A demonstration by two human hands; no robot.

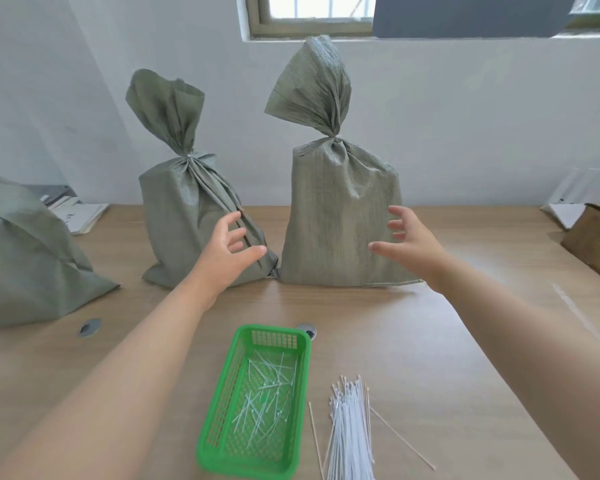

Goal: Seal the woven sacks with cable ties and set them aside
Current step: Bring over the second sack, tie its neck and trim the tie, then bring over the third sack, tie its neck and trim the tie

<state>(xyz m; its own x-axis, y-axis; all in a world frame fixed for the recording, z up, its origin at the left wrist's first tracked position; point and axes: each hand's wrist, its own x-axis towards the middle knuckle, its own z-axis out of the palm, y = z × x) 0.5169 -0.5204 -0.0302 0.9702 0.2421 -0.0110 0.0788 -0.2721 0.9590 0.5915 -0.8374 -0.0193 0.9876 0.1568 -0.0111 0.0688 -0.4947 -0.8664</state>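
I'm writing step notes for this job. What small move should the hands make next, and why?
Probably close both hands onto the right sack to move it aside: its neck is already cinched shut, and the left hand and right hand hover open on either side.

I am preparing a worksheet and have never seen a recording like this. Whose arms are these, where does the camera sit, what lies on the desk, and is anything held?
No machine here: a person wears one camera on the head, so you look forward and down along their arms. The left hand and right hand are open, fingers spread, either side of a tied green sack, holding nothing. A second tied sack stands beside it, a third sack at the left edge. Nearer, on the wooden table, lie a green basket of short white ties and a loose bundle of cable ties.
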